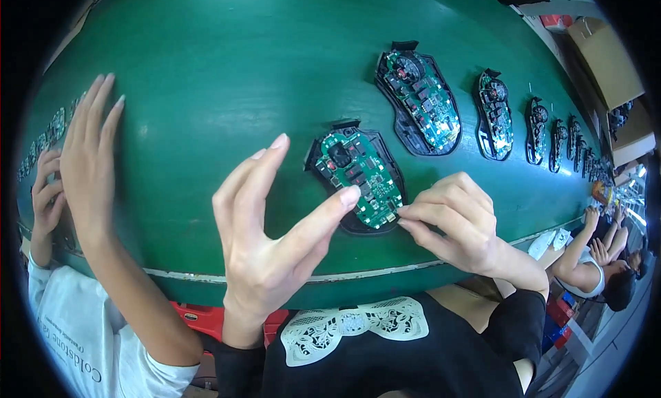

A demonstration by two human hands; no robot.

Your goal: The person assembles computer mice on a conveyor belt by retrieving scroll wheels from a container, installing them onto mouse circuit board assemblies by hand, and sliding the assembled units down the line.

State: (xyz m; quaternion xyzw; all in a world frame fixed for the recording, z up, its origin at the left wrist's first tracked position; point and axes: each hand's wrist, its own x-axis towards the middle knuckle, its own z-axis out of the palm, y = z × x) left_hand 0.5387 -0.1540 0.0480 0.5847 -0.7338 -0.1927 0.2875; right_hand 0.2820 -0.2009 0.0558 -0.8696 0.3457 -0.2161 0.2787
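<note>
A green circuit board (375,184) sits in a black plastic housing (351,226) on the table in front of me. My left hand (265,243) is open beside it, fingers spread upward. Its thumb tip overlaps the middle of the board; whether it presses on it I cannot tell. At the board's lower right edge, my right hand (458,222) has thumb and index finger pinched together by a small pale connector (391,217). Anything between those fingertips is too small to make out. A round black part (338,154) stands on the board's upper end.
Another housing with a board (430,109) lies just beyond, and several more like it (496,116) run off to the right. At left, a co-worker's hands (89,157) are near a cluster of boards (48,140). Another person (589,267) sits far right, near cardboard boxes (606,60).
</note>
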